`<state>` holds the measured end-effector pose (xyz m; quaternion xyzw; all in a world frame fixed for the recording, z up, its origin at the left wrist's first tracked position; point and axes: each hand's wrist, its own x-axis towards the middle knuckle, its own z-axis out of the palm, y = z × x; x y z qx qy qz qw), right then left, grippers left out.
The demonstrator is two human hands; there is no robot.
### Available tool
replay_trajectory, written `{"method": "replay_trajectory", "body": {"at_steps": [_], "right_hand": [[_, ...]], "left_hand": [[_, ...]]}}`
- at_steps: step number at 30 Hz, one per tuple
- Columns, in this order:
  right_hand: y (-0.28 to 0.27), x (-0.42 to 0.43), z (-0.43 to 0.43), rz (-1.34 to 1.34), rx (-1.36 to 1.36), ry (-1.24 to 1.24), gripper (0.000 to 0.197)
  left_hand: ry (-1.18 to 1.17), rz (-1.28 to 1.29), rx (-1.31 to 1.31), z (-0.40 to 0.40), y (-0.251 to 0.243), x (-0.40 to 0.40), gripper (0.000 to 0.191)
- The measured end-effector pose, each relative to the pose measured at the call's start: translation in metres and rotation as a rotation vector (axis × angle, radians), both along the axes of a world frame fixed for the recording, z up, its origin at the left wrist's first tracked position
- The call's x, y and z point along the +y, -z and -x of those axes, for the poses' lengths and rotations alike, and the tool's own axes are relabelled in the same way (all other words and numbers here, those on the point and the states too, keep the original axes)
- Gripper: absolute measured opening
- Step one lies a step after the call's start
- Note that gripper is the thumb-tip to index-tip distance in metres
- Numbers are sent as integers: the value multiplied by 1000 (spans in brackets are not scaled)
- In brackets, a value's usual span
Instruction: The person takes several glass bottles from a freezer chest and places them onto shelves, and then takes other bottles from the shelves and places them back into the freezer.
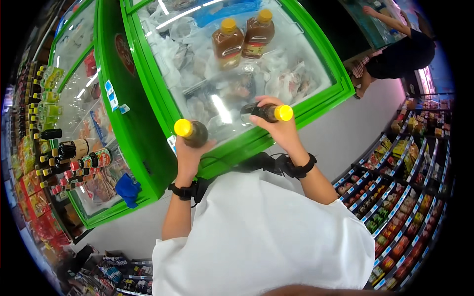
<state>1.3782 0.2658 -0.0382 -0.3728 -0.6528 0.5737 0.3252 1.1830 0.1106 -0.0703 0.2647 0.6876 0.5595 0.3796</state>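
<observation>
My left hand (188,157) is wrapped around a dark bottle with a yellow cap (196,135), above the near left corner of the green freezer frame. My right hand (279,129) grips a second dark, yellow-capped bottle (263,112), tilted with its cap toward the right, over the near part of the glass lid. Farther back on the glass lie two larger bottles of brown liquid with yellow caps, the left one (227,44) beside the right one (259,35). Beneath the glass of the chest freezer (322,107) are clear bags of frozen food.
Another green chest freezer (126,148) stands at left, with several sauce bottles (92,159) and a blue cloth (128,188) on it. Shelves of packaged goods (392,207) line the right. A person in dark clothes (403,55) is at the upper right.
</observation>
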Motion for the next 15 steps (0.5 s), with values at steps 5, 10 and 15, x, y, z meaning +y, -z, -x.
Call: {"method": "replay_trajectory", "body": {"at_steps": [5, 10, 15], "right_hand": [[17, 36, 2, -72, 1, -67, 32], [23, 67, 11, -66, -29, -254, 33], [38, 84, 19, 36, 25, -262, 34]], "left_hand": [[-43, -28, 3, -13, 6, 34, 61], [-48, -71, 15, -14, 21, 58, 63], [-52, -80, 220, -16, 29, 79, 65]]}}
